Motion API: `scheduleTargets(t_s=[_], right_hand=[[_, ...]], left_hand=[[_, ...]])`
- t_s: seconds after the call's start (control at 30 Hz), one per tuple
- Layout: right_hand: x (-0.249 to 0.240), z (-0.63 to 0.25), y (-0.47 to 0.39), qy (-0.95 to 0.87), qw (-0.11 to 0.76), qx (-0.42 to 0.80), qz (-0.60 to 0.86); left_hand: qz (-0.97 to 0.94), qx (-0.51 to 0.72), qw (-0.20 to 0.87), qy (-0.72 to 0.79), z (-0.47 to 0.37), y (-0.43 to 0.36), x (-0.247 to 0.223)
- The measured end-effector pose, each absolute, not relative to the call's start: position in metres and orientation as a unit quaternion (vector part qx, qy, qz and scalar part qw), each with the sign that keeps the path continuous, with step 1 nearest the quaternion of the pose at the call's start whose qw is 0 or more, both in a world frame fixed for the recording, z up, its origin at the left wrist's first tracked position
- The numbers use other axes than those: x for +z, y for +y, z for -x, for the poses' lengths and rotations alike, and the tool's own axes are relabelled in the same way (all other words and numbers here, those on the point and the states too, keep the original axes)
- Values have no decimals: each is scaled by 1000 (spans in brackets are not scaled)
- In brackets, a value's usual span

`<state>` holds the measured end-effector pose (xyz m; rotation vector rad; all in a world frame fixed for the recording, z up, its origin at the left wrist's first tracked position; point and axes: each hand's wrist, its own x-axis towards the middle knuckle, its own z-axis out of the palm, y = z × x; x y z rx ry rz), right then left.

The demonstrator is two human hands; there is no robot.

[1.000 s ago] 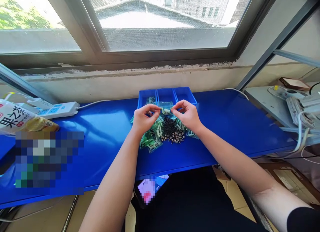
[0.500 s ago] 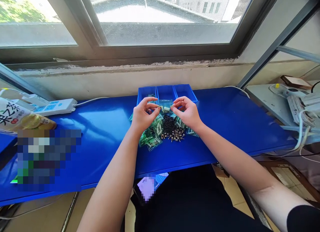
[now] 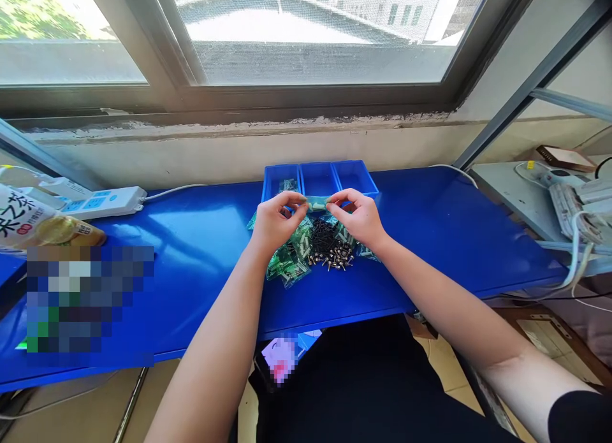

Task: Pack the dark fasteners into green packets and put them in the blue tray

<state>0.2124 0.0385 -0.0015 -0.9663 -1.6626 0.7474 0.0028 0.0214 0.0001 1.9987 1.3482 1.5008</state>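
Note:
A small clear green-tinted bag (image 3: pixel 317 204) with pale pieces inside is stretched between my two hands. My left hand (image 3: pixel 280 220) pinches its left end, and my right hand (image 3: pixel 356 218) pinches its right end. Below them on the blue table lies a pile of black parts (image 3: pixel 324 236), with small metal-tipped parts (image 3: pixel 337 257) in front. Several similar filled bags (image 3: pixel 289 264) lie left of the pile, and more bags (image 3: pixel 367 252) lie to its right, partly under my right hand.
Behind my hands stands a blue three-compartment tray (image 3: pixel 354 177), with a bag in its left compartment. A power strip (image 3: pixel 108 202) and a bottle (image 3: pixel 52 226) are at the left on the blue table (image 3: pixel 454 239). A phone (image 3: pixel 282 360) is below the table edge.
The bag between my hands looks flatter and narrower from top to bottom, its upper part no longer standing up. My hands have barely moved.

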Motion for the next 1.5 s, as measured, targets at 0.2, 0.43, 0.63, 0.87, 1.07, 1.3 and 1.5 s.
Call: scheduleTargets(t_s=[0.2, 0.43, 0.63, 0.87, 1.07, 1.3, 1.5], right_hand=[[-4, -212, 39, -655, 505, 404, 391], [-2, -212, 39, -653, 525, 389, 383], [-5, -211, 43, -651, 563, 355, 366], [-3, -210, 38, -658, 559, 386, 325], [-3, -210, 37, -664, 552, 386, 324], [-4, -209, 39, -648, 572, 394, 313], [-3, -209, 37, -643, 570, 399, 321]], left_hand=[[-697, 537, 140, 454, -2, 21, 3], [-669, 559, 223, 436, -1, 21, -1], [-656, 570, 272, 414, -3, 20, 1], [-668, 548, 283, 417, -5, 17, 3], [-712, 497, 233, 437, -6, 17, 3], [-704, 479, 272, 448, -7, 16, 4], [-704, 483, 264, 448, -6, 15, 6]])
